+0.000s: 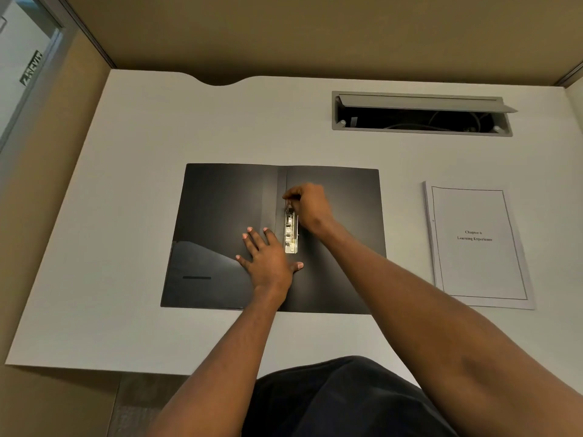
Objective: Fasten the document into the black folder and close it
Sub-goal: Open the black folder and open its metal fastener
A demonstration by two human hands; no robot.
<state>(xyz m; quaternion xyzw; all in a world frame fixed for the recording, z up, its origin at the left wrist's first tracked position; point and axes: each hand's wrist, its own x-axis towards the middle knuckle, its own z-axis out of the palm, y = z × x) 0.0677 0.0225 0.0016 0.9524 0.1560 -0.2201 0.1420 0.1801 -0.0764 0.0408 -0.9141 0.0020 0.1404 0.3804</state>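
Observation:
The black folder (220,216) lies open and flat in the middle of the white desk. A metal clamp (291,236) runs along its spine. My left hand (268,258) rests flat, fingers spread, on the folder's left half just beside the clamp. My right hand (310,205) pinches the upper end of the clamp, its lever, between thumb and fingers. The document (478,244), a stack of white pages with a bordered title page, lies on the desk to the right of the folder, apart from it.
The white desk (126,247) has an open cable hatch (421,116) with wires at the back right. Tan partition walls enclose the desk at the back and left. My dark-clothed lap shows at the near edge.

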